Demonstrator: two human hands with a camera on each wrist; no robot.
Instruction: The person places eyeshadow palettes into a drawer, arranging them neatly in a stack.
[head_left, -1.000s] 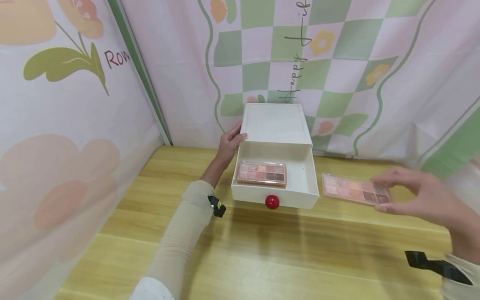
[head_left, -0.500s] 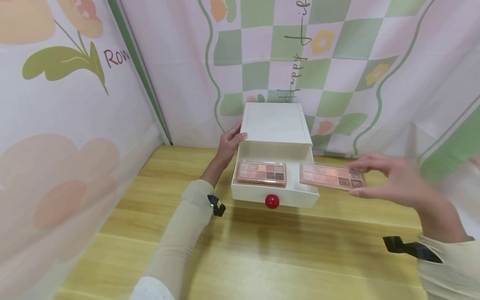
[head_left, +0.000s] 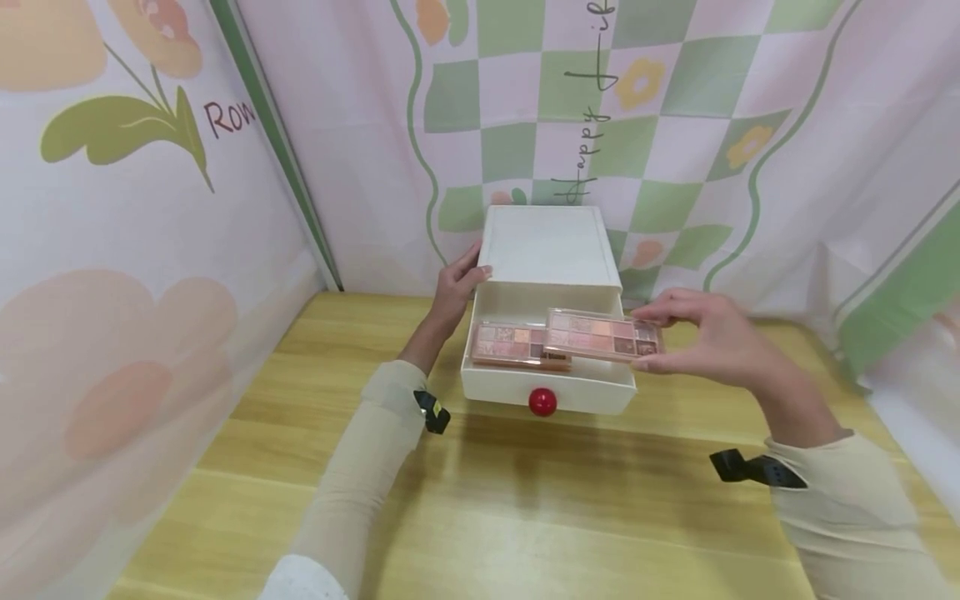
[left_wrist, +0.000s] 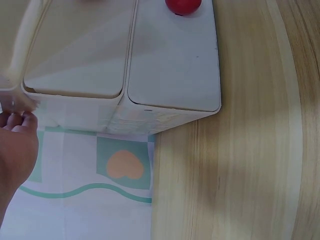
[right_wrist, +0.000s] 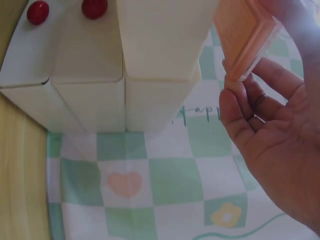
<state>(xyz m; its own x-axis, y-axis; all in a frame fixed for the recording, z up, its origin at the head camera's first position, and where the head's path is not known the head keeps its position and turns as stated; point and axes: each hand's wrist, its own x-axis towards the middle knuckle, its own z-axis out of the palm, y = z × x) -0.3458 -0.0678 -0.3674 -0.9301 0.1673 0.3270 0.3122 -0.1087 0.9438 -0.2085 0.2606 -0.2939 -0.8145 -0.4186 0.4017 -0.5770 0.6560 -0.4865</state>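
Observation:
A white drawer cabinet [head_left: 551,243] stands against the back cloth, its top drawer [head_left: 592,393] pulled out. My left hand [head_left: 453,290] rests on its left side, thumb on the top's edge; in the left wrist view that hand [left_wrist: 19,145] touches the side wall. Inside the drawer's left part lies a flat eyeshadow palette [head_left: 498,343] with a clear lid. My right hand [head_left: 708,337] pinches the right end of a second eyeshadow palette [head_left: 592,333], held over the drawer and partly covering the first. In the right wrist view the held palette [right_wrist: 237,35] shows its orange-pink underside.
A red knob [head_left: 543,402] sits on the pulled-out drawer's front. Lower drawers with red knobs [right_wrist: 95,7] show in the wrist views. The wooden table [head_left: 510,517] spreads in front; printed cloth [head_left: 360,150] hangs behind and at the left.
My right hand has carried the second palette leftward from beside the cabinet to over the open drawer. The left hand, cabinet and first palette have stayed in place.

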